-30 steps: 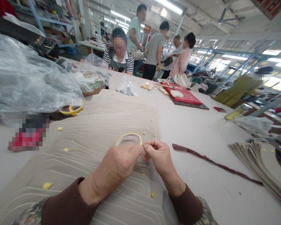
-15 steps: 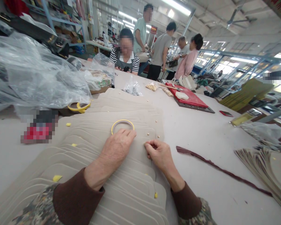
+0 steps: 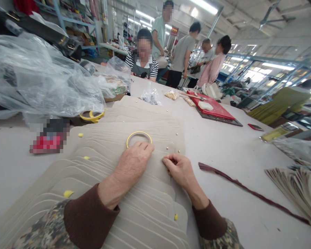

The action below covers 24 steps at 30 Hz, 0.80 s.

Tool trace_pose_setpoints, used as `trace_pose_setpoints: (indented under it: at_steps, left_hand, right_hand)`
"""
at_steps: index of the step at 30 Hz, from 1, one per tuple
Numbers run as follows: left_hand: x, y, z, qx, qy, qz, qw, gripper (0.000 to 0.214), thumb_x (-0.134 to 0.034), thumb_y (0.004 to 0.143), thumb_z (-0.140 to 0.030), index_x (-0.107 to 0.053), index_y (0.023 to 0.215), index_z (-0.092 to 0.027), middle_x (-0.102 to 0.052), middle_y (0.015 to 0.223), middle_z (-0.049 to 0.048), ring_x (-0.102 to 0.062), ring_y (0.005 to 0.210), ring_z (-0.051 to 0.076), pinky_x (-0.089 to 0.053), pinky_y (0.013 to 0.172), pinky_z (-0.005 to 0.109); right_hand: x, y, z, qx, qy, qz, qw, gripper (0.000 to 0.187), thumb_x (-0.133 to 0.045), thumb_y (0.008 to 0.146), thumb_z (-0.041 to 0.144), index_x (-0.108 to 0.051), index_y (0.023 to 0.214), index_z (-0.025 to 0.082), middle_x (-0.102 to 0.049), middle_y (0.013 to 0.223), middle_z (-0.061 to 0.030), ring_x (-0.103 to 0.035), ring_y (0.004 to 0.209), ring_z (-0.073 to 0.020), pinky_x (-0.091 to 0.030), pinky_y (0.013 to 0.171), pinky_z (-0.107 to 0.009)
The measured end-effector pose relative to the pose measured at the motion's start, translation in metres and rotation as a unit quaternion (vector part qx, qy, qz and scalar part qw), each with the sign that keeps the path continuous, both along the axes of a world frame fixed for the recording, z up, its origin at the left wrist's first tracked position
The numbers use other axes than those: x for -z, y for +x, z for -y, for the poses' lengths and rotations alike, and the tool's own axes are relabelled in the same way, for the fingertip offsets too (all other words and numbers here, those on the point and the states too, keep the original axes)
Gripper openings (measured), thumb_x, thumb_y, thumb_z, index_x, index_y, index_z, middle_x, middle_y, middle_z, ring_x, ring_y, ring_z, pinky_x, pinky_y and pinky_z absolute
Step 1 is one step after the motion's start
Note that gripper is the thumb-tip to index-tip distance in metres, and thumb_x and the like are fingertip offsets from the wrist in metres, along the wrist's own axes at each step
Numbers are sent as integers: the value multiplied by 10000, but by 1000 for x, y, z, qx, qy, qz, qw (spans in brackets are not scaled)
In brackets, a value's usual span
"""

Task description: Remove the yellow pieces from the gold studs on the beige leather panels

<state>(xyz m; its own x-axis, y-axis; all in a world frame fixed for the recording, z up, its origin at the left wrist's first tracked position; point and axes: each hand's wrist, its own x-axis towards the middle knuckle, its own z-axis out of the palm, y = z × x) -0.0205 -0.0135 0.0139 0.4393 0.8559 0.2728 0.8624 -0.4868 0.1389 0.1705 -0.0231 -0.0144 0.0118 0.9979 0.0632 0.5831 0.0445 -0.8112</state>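
My left hand (image 3: 133,162) rests knuckles-up on a fanned stack of beige leather pieces (image 3: 114,145), its fingertips touching the near edge of a yellow tape roll (image 3: 139,137) that lies flat on the stack. My right hand (image 3: 178,169) sits just to its right, fingers curled and pinched against the top beige piece, holding something too small to name. Small brass studs (image 3: 172,148) dot the pieces beside it.
Crumpled clear plastic bags (image 3: 36,83) pile up at the left, with another yellow tape roll (image 3: 92,116) near them. A dark red strip (image 3: 248,192) lies to the right, more stacked pieces (image 3: 298,186) at far right, a red mat (image 3: 212,107) beyond. Several people work at the far end.
My hands came apart from a joint pinch by the tape roll. The left one now lies flat at the roll, and the right presses on the beige piece.
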Motion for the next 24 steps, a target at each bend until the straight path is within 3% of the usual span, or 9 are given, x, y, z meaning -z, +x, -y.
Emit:
trace_pose_setpoints:
  at_steps: [3, 5, 9, 12, 15, 18, 24]
  left_hand:
    - [0, 0, -1, -2, 1, 3, 1000, 131, -464, 915, -119, -575, 943, -185, -636, 932, 47, -567, 944, 234, -483, 740, 329]
    - [0, 0, -1, -3, -5, 5, 1000, 136, -459, 920, -124, -578, 947, -184, -638, 933, 47, -566, 947, 231, -480, 744, 326]
    - [1, -2, -1, -3, -27, 21, 999, 142, -450, 929, -132, -578, 963, -184, -641, 950, 45, -564, 970, 226, -476, 777, 328]
    - [0, -2, 0, -5, -37, 29, 999, 160, -437, 927, -122, -580, 962, -184, -638, 954, 49, -566, 964, 229, -478, 782, 339]
    - [0, -2, 1, -5, -53, 38, 998, 204, -401, 928, -109, -584, 975, -186, -635, 969, 55, -568, 971, 235, -478, 802, 359]
    - [4, -3, -1, -13, -78, 52, 995, 272, -347, 928, -95, -592, 987, -196, -634, 986, 57, -575, 981, 242, -481, 807, 381]
    - [14, -3, -11, -19, -112, 67, 991, 379, -300, 878, -28, -610, 1001, -208, -635, 1023, 58, -582, 1018, 226, -468, 867, 393]
  right_hand:
    - [-4, -7, 0, 7, 58, 83, 995, 154, -574, 779, 235, -676, 685, 166, -676, 628, -25, -603, 564, -144, -461, 583, -251]
    - [-5, -9, 1, 12, 62, 88, 994, 120, -580, 777, 234, -678, 754, 168, -684, 639, -25, -617, 573, -151, -466, 589, -255]
    - [0, -2, 7, 41, -11, -42, 998, 330, -582, 818, 344, -600, 1089, 156, -624, 559, 33, -570, 437, -143, -457, 455, -241]
    - [4, 2, 12, 37, -32, -79, 996, 241, -565, 842, 378, -637, 916, 161, -617, 559, 14, -576, 451, -143, -464, 460, -241]
    - [2, -2, 13, 14, 39, 22, 999, 180, -583, 840, 294, -683, 756, 170, -656, 604, -23, -607, 548, -157, -458, 559, -254]
    - [1, -13, 11, 21, 94, 90, 991, 173, -580, 839, 201, -702, 717, 180, -701, 681, -34, -634, 641, -166, -431, 627, -252]
    - [4, -20, 2, 23, 124, 143, 982, 186, -591, 786, 70, -695, 688, 189, -676, 667, -6, -619, 653, -140, -391, 618, -210]
